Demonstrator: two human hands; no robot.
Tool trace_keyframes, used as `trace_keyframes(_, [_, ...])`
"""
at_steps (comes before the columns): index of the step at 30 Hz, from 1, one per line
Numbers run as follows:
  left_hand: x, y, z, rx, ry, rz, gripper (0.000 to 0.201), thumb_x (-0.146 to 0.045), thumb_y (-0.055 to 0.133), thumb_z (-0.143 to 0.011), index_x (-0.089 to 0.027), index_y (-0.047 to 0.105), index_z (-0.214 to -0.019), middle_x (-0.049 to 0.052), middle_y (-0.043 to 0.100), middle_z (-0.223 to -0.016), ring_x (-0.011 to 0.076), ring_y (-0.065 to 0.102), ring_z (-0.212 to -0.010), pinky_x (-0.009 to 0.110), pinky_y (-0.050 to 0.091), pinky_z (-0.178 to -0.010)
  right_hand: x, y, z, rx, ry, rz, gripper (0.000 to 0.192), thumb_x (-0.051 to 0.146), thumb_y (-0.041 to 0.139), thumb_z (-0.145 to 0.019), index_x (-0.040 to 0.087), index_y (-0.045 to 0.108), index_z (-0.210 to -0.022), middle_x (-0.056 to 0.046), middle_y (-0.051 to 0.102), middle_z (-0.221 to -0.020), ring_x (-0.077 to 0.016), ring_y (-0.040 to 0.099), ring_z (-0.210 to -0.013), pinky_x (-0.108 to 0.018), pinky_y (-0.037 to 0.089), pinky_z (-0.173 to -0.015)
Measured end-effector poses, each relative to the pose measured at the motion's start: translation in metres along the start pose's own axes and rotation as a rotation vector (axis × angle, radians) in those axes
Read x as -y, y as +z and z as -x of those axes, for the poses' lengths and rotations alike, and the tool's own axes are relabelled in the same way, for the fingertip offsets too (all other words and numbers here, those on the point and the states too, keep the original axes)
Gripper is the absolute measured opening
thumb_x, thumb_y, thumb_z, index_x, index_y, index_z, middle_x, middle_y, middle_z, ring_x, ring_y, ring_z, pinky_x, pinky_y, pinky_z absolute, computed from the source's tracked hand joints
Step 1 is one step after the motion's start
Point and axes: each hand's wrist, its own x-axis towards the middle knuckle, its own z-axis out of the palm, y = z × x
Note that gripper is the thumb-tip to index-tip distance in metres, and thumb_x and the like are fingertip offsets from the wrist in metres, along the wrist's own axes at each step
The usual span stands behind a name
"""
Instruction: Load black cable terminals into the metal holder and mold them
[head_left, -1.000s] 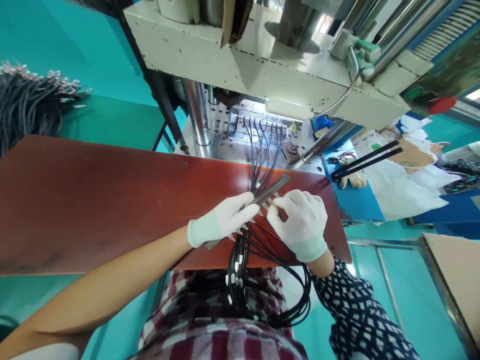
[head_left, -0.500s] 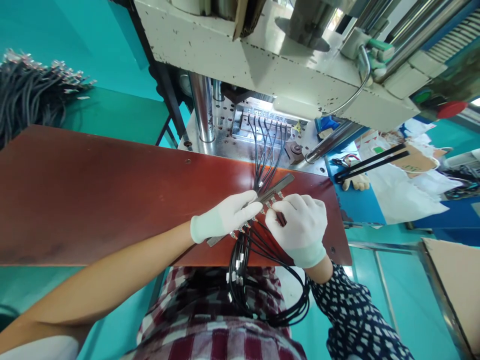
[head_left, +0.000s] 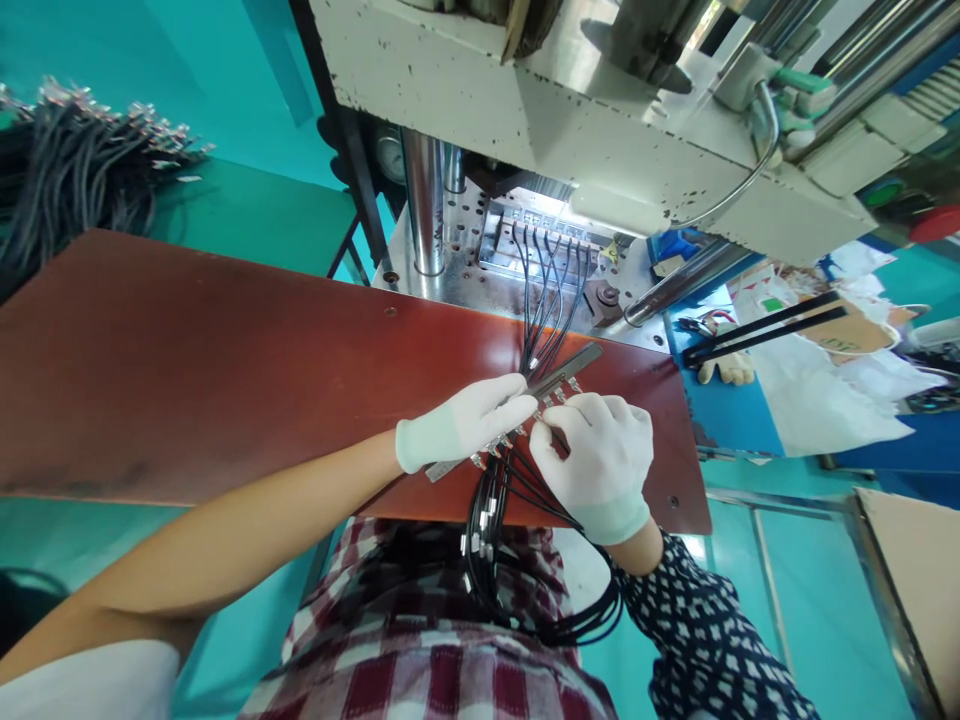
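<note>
The left hand (head_left: 465, 425) presses its fingers together on the metal bar (head_left: 517, 415), which lies on the red counter (head_left: 225, 370). The right hand (head_left: 600, 460) pinches one black cable (head_left: 525, 480) end beside this bar

In front of you a reddish-brown worktop (head_left: 225, 370) runs across the view, its surface scuffed and dull. Behind it stands a cream press housing (head_left: 570, 110), paint chipped and speckled, carried on a polished steel column (head_left: 426, 200). A light inside the press brightens the perforated metal bed (head_left: 480, 285). Teal walls (head_left: 187, 70) and a teal floor (head_left: 810, 600) surround you. To your right stands a blue bench (head_left: 731, 410) strewn with white bags (head_left: 817, 400).
</note>
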Motion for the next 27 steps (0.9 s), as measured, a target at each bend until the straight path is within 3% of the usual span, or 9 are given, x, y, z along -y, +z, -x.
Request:
trace_keyframes(2, [0.0,0.001,0.0,-0.008,-0.014,0.029,0.036,-0.045,0.041,-0.097,-0.018,0.038,-0.074,-0.005,0.037,-0.067,0.0094,0.038,-0.061,0.023,0.036,-0.057,0.0,0.0,0.0,-0.003,0.002,-0.004,0.016,0.024,0.066,-0.082,0.023,0.065,-0.066,0.0,0.064,-0.071,-0.0179,0.051,-0.072,-0.037,0.029,-0.07])
trace_keyframes(7, [0.0,0.001,0.002,0.002,-0.06,0.105,0.032,-0.044,0.042,-0.096,-0.019,0.04,-0.076,-0.005,0.041,-0.068,0.0093,0.043,-0.06,0.022,0.037,-0.055,0.006,-0.012,0.003,0.023,-0.029,-0.015,0.008,0.033,0.068,-0.084,0.025,0.071,-0.086,0.001,0.069,-0.082,-0.0182,0.053,-0.076,-0.037,0.031,-0.073])
trace_keyframes(11, [0.002,0.001,0.002,-0.012,-0.043,0.102,0.031,-0.041,0.043,-0.096,-0.019,0.039,-0.075,-0.005,0.039,-0.067,0.009,0.042,-0.06,0.022,0.036,-0.054,0.013,-0.008,0.003,0.067,-0.061,-0.033,0.012,0.027,0.066,-0.084,0.025,0.069,-0.073,0.002,0.061,-0.066,-0.0172,0.049,-0.07,-0.037,0.028,-0.07])
trace_keyframes(16, [0.0,0.002,0.001,-0.014,-0.018,0.098,0.033,-0.039,0.043,-0.097,-0.019,0.035,-0.072,-0.006,0.034,-0.066,0.0081,0.037,-0.059,0.022,0.034,-0.054,0.012,0.003,0.0,0.028,-0.083,-0.036,0.019,0.023,0.065,-0.08,0.023,0.064,-0.061,0.002,0.053,-0.056,-0.0166,0.045,-0.064,-0.036,0.025,-0.066])
trace_keyframes(19, [-0.002,0.003,0.001,-0.016,-0.048,0.105,0.032,-0.039,0.043,-0.097,-0.019,0.036,-0.073,-0.006,0.035,-0.066,0.0082,0.038,-0.059,0.022,0.035,-0.054,0.012,-0.002,0.001,0.044,-0.08,-0.036,0.017,0.024,0.066,-0.082,0.023,0.066,-0.065,0.001,0.057,-0.06,-0.0162,0.047,-0.066,-0.036,0.026,-0.067])
trace_keyframes(23, [-0.002,0.002,0.001,-0.016,-0.064,0.119,0.031,-0.041,0.043,-0.096,-0.019,0.039,-0.075,-0.005,0.04,-0.067,0.0088,0.041,-0.06,0.022,0.036,-0.055,0.016,-0.013,0.005,0.079,-0.082,-0.055,0.009,0.033,0.067,-0.085,0.025,0.072,-0.085,0.002,0.067,-0.075,-0.0161,0.051,-0.071,-0.037,0.027,-0.069])
trace_keyframes(27, [0.001,0.003,0.0,-0.034,-0.039,0.1,0.032,-0.041,0.043,-0.096,-0.018,0.038,-0.074,-0.005,0.038,-0.067,0.0083,0.039,-0.059,0.022,0.035,-0.054,0.022,-0.007,0.008,0.126,-0.102,-0.064,0.015,0.029,0.067,-0.083,0.024,0.069,-0.07,0.003,0.06,-0.062,-0.0148,0.049,-0.066,-0.037,0.025,-0.067])
